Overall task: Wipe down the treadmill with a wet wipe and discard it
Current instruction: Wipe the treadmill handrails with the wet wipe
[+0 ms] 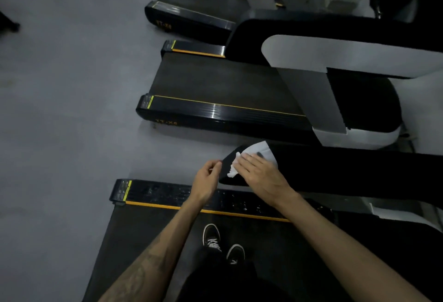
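step: we wipe the handrail end
right hand: flat on wet wipe
left hand: beside handrail, loosely curled (empty)
next: sweep wipe along handrail

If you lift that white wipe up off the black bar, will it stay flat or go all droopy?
Probably droopy. The wet wipe already bends over the rounded end of the black handrail and bunches into folds under the right hand, so it looks soft, not stiff. It also seems thin and light, and would likely slide easily when pushed. The left hand isn't touching it.
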A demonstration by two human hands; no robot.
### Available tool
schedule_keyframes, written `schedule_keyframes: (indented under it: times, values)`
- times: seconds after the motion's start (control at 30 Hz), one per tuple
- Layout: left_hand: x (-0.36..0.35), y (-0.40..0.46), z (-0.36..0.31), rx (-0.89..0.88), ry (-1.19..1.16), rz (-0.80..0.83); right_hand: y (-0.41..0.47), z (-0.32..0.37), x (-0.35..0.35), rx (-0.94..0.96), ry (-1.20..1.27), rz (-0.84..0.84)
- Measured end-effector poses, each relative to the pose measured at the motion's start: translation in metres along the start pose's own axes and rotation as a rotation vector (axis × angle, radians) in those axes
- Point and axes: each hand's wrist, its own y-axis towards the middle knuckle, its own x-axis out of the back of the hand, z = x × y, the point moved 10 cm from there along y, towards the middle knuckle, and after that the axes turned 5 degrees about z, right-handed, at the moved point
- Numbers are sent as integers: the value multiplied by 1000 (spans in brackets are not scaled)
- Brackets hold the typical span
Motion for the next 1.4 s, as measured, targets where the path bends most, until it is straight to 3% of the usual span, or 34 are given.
schedule_keyframes:
  times: [0.1,0.27,0.47,0.8,1.1,1.4]
  values:
    - [-18,-2,-25,-108,111,60,-25,-15,7,-114,58,-86]
    - [-48,-2,-56,-303,378,165,-71,-41,11,-461,174,-274]
    - [-64,9,-83,-576,716,299,-77,-23,-12,-772,351,-374]
    - [-53,14,-84,-941,1034,784,-58,31,-39,-1307,487,-776]
    - [-84,14,-101,-1234,1261,928,-36,53,-59,-1459,637,-1116]
    - [-115,27,-120,-1315,1160,983,2,65,-96,-1539,1016,-1243]
